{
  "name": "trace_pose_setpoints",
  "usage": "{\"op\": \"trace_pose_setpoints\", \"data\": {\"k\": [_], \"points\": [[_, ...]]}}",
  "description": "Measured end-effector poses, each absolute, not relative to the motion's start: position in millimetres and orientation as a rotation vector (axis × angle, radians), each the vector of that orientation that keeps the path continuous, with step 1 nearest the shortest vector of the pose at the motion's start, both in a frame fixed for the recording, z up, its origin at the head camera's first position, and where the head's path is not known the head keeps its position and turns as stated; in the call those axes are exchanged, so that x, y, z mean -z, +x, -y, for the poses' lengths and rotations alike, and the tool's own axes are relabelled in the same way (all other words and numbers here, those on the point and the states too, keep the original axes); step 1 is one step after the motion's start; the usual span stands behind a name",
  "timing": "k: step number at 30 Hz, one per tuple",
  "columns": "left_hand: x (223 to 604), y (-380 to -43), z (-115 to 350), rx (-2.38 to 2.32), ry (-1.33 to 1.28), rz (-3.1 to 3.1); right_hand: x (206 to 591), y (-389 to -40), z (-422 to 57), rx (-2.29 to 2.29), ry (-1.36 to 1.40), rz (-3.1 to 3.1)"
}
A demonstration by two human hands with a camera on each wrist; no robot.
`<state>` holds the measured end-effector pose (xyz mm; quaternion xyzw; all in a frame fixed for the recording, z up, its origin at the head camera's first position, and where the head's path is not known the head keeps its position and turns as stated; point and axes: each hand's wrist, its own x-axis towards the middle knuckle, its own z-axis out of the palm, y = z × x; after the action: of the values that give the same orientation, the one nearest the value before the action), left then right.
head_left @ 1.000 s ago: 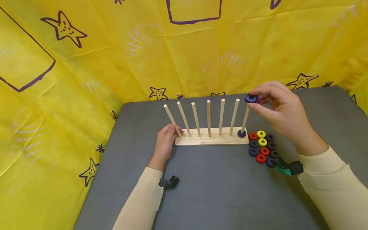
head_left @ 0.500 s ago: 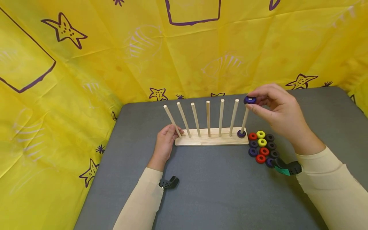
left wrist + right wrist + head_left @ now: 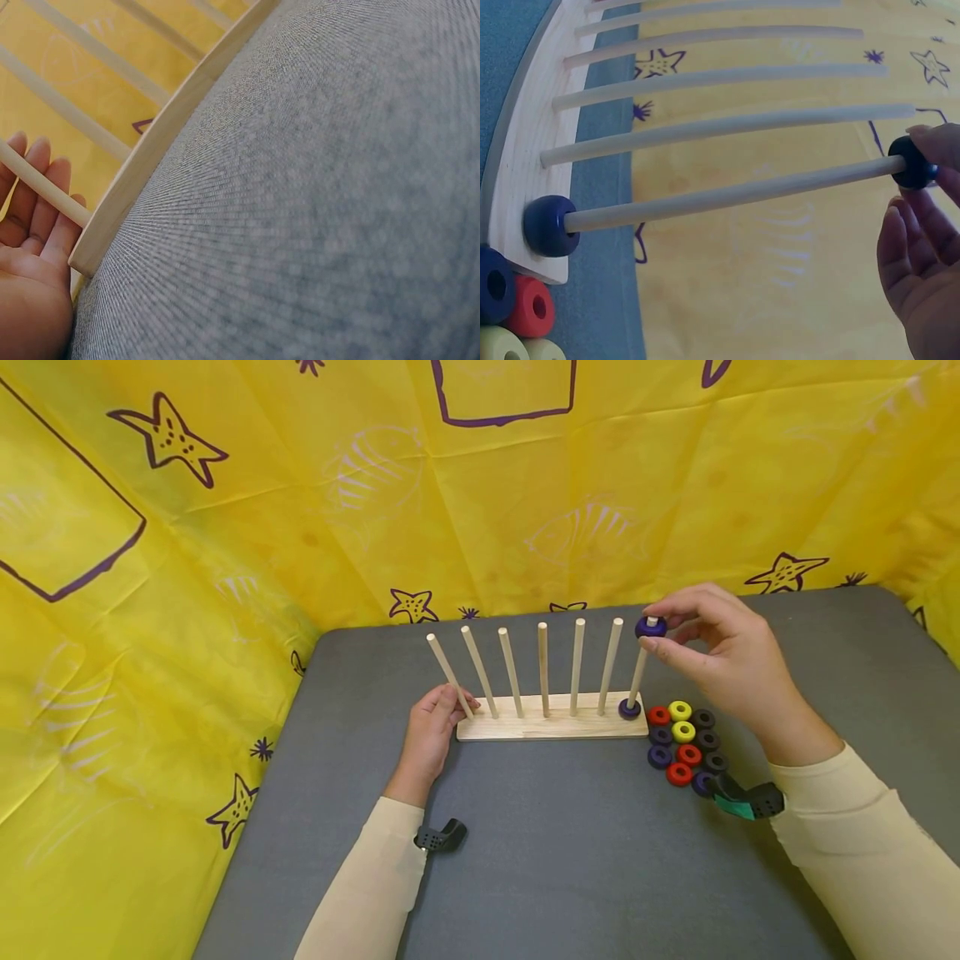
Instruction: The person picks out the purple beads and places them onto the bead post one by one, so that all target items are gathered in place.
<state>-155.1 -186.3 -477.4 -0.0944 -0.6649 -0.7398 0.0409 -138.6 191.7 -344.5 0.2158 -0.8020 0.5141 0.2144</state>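
Observation:
A wooden peg rack [image 3: 540,727] stands on the grey table, with a row of several upright pegs. My right hand [image 3: 731,652] pinches a dark blue ring [image 3: 913,166] between thumb and fingers at the top of the rightmost peg [image 3: 735,193]. The peg's tip pokes through the ring's hole in the head view. Another dark blue ring [image 3: 551,225] sits at the foot of that peg, on the base. At the rack's other end, my left hand [image 3: 429,735] holds the leftmost peg [image 3: 45,186] low down, fingers curving behind it.
Right of the rack, loose rings lie in a cluster on the table [image 3: 555,860]: red [image 3: 679,774], yellow [image 3: 682,732], black [image 3: 707,741] and dark blue [image 3: 660,757]. A yellow patterned cloth [image 3: 480,510] hangs behind and to the left.
The right hand has shifted slightly left and down, bringing the ring from above the rightmost peg onto its tip. The left hand and the rack have stayed put.

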Motion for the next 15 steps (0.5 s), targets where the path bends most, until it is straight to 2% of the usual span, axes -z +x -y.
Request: {"op": "trace_pose_setpoints", "data": {"k": [15], "points": [[477.2,-155.6,186.2,2.266,-0.289,2.042,345.6,-136.2,-194.9,-1.423,0.631,2.211]]}}
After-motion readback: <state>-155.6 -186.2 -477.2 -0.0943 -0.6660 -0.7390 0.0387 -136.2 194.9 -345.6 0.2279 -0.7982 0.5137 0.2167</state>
